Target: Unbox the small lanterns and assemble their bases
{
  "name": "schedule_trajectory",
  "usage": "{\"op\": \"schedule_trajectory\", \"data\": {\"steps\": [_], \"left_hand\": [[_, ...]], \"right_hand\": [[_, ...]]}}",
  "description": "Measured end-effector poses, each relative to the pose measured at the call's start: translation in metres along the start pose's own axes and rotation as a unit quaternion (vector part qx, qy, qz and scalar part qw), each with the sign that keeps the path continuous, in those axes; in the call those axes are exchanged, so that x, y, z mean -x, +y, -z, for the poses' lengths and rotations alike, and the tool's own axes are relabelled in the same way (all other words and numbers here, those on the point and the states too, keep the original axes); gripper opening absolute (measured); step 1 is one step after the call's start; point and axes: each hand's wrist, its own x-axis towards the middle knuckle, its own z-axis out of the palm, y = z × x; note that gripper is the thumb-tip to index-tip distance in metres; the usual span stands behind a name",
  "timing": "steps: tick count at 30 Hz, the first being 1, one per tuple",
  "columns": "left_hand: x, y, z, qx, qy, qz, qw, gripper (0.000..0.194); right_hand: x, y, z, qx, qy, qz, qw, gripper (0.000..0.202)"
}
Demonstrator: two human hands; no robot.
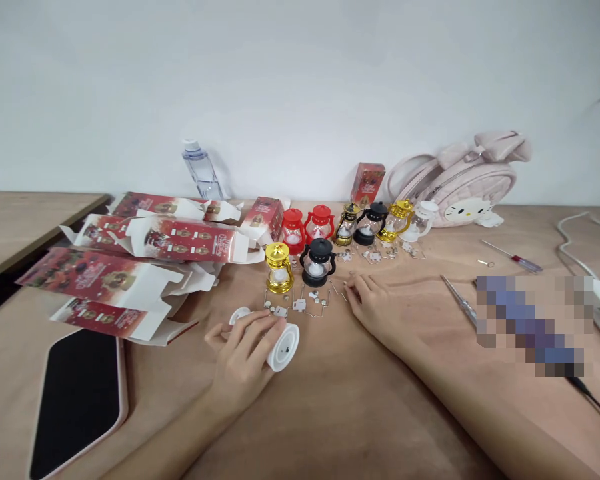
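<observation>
white lantern (286, 349): wrapped by fingers of left hand (243, 360) | right hand (375, 307): fingers bent, any pinch indiscernible | black lantern (318, 262): seated left of these

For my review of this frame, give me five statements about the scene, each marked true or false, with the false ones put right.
1. The left hand holds a white, round-based piece. True.
2. The right hand grips the red-handled screwdriver. False: the screwdriver lies on the table, well apart from that hand.
3. The phone lies to the left of the left hand. True.
4. Both red lanterns stand nearer the person than the all-gold front lantern. False: they stand farther back.
5. A bottle stands beyond the opened boxes. True.
</observation>
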Motion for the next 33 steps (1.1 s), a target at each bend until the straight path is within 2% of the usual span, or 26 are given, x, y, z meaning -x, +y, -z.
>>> {"op": "schedule_trajectory", "data": {"steps": [4,6,9,11,14,17,22,27,33], "left_hand": [[0.000,0.000,0.000,-0.001,-0.002,0.004,1.000,0.012],[-0.001,0.000,0.000,-0.001,-0.004,0.002,1.000,0.012],[0.000,0.002,0.002,0.011,-0.018,-0.011,1.000,0.015],[0.002,0.005,0.003,0.029,-0.036,-0.034,0.998,0.018],[0.006,0.009,0.005,0.052,-0.038,-0.071,0.995,0.021],[0.008,0.011,0.005,0.054,-0.028,-0.079,0.995,0.022],[0.006,0.010,0.004,0.048,-0.028,-0.059,0.997,0.021],[0.003,0.011,0.004,0.043,-0.017,-0.059,0.997,0.019],[0.005,0.010,0.004,0.043,-0.032,-0.052,0.997,0.023]], "right_hand": [[0.000,-0.006,0.005,0.021,0.023,0.027,0.999,0.017],[0.001,-0.012,0.010,-0.005,0.038,0.030,0.999,0.016],[0.007,-0.031,0.022,-0.131,0.073,0.054,0.987,0.009],[0.016,-0.052,0.030,-0.236,0.091,0.094,0.963,0.004],[0.032,-0.085,0.040,-0.344,0.061,0.149,0.925,0.005],[0.039,-0.103,0.045,-0.396,0.052,0.106,0.910,0.006],[0.036,-0.103,0.044,-0.424,0.057,0.023,0.904,0.003],[0.036,-0.103,0.043,-0.427,0.048,0.000,0.903,0.004],[0.035,-0.104,0.043,-0.425,0.049,-0.012,0.904,0.005]]}}
